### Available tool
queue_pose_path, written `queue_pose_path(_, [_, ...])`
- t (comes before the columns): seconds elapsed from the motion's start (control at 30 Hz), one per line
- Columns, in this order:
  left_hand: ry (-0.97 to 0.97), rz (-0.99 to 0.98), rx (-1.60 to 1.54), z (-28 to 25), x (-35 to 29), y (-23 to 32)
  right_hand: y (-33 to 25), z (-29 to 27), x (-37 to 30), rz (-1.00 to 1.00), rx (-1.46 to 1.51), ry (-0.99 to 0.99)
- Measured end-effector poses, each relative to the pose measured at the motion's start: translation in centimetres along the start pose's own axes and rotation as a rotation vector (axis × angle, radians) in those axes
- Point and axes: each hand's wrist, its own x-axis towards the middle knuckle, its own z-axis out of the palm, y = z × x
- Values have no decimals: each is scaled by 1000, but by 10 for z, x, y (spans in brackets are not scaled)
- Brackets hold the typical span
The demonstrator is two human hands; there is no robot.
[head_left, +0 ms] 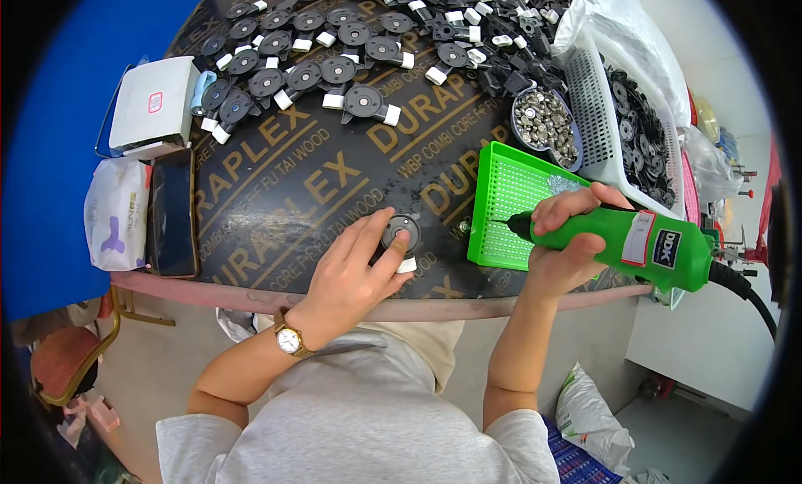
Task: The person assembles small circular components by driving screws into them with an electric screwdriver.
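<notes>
My left hand grips a black round plastic part with a white end block, held down on the table near its front edge. The thumb and fingers lie around and over the part, hiding some of it. In my right hand is a green electric screwdriver, its black nose and thin bit pointing left. The bit hangs over the green perforated tray, in which a few small clear or silvery pieces lie near the far right corner. A black cord leaves the screwdriver's back end.
Many similar black parts with white blocks spread across the far table. A bowl of metal screws or caps stands beside a white basket of black discs. At left sit a white box, a tissue pack and a phone.
</notes>
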Motion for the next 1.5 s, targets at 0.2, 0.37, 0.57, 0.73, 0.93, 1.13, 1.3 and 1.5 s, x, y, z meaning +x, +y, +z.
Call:
queue_pose_path(0.2, [-9,-1,-5,-2,0,-1,3,1,0,14,33,-1])
queue_pose_path(0.37, [-44,-13,-48,-3,1,-2,2,1,1,15,-35,-45])
queue_pose_path(0.57, [-132,-67,0,-2,14,-2,-14,6,10,-75,-13,46])
queue_pose_path(0.73, [-103,-38,17,9,9,-5,-27,46,8,-102,186,-29])
queue_pose_path(0.93, [-98,-31,49,8,6,-5,-10,83,-4,-67,169,-239])
queue_pose_path(1.13, [-96,-19,20,8,6,-7,-5,90,-4,3,169,-274])
queue_pose_path(1.3, [-75,-8,4,9,5,-7,0,95,0,89,70,-337])
queue_pose_path(1.5, [-16,14,38,11,3,-8,-2,114,-11,13,-104,-165])
